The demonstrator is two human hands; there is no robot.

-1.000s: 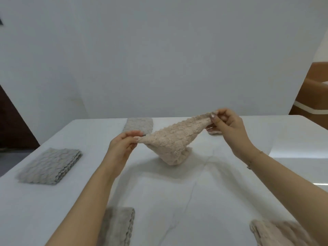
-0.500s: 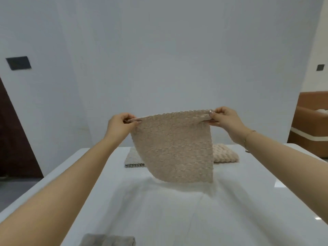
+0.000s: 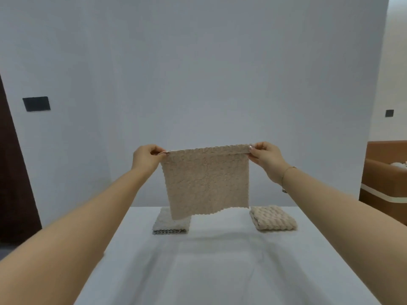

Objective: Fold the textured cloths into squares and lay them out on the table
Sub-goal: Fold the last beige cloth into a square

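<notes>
Beige cloth, nubbly weave, hangs open at frame centre, pinched by its two top corners. Left hand grips the upper-left corner between thumb and fingers; right hand grips the upper-right corner the same way. Both arms stretched forward, top edge pulled nearly level. Thin bracelet on the right wrist.

Cloth is clear of the table, single layer, lower edge wavy and slanting down toward the left. Not yet folded.

Risks, as I judge them:
- Only fingertip pinches hold it. If one slips, the cloth swings from the other corner and has to be regathered.
- Lower edge hangs uneven. Folding from this hang could leave corners mismatched and give a lopsided rectangle instead of a square.
- Lowering it blind could drop it onto the folded pieces beyond and ruffle them.

Table, lower half of frame: white, glossy, faintly reflective, running away toward the wall. Grey folded cloth near the far edge, left of centre, partly hidden behind the hanging one. Beige folded cloth near the far edge, right of centre, well apart from the grey.

Room: plain pale wall fills the upper frame. Dark wall plate at mid left, smaller dark plate at mid right. Dark door edge far left. Brown furniture with a pale stripe at right edge.
</notes>
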